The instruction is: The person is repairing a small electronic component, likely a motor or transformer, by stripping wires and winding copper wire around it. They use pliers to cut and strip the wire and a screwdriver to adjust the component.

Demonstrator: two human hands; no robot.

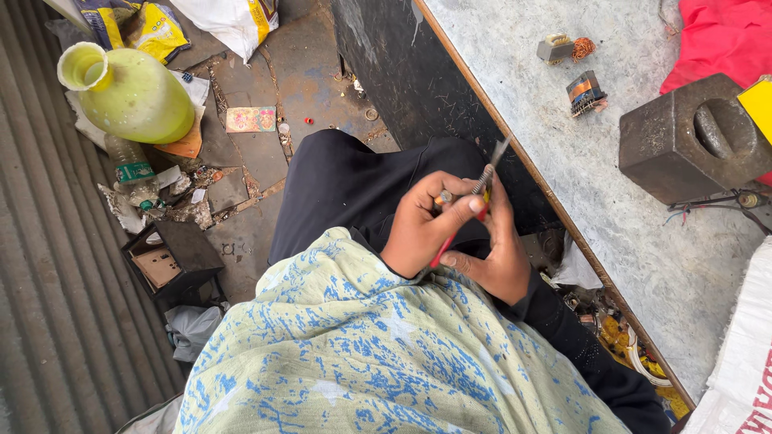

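1. The left hand point(422, 229) is curling closed around a small metal part point(445, 196), pinching it between thumb and fingers; what kind of part it is cannot be told.
2. The right hand point(498, 253) is closing around the red handles of a pair of pliers point(474, 201), its fingers wrapping them from below.
3. The pliers are lying between the two hands, their grey tips pointing up and away past the fingertips, touching or just beside the small metal part; actual contact cannot be confirmed.
4. Both hands are pressing close together above the person's lap, over dark trousers point(354, 181) and a pale green shawl with blue marks point(362, 354).
5. The worktop point(611, 185) is running just beside the hands on the right, its edge near the plier tips.
6. On the worktop, well apart from the hands, are sitting two small transformer cores with copper windings point(585, 92), a heavy grey metal block with a slot point(691, 137), and a red cloth point(720, 36).
7. On the floor to the left are standing a yellow-green jug point(133, 96), a plastic bottle point(133, 169) and a small dark box point(173, 261), amid scattered litter.
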